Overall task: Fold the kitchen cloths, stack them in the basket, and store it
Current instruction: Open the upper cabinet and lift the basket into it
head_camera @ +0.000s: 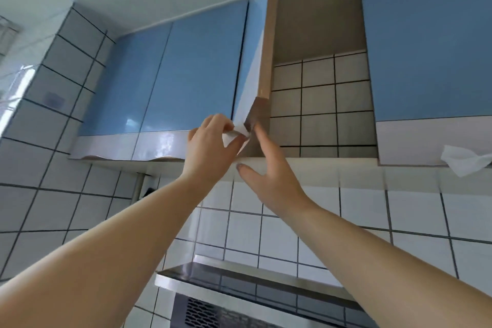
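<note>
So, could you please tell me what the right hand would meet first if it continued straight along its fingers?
Probably the open cabinet door: the right hand points up at its lower corner, though depth is unclear.

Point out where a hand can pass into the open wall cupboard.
The cupboard's opening shows bare tiled back wall between the open blue door and the closed blue door. It is crowded at the lower left corner, where the left hand pinches white paper beside the right hand.

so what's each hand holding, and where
Left hand pinches the white scrap at the open door's bottom corner. Right hand is open, holding nothing.
</note>
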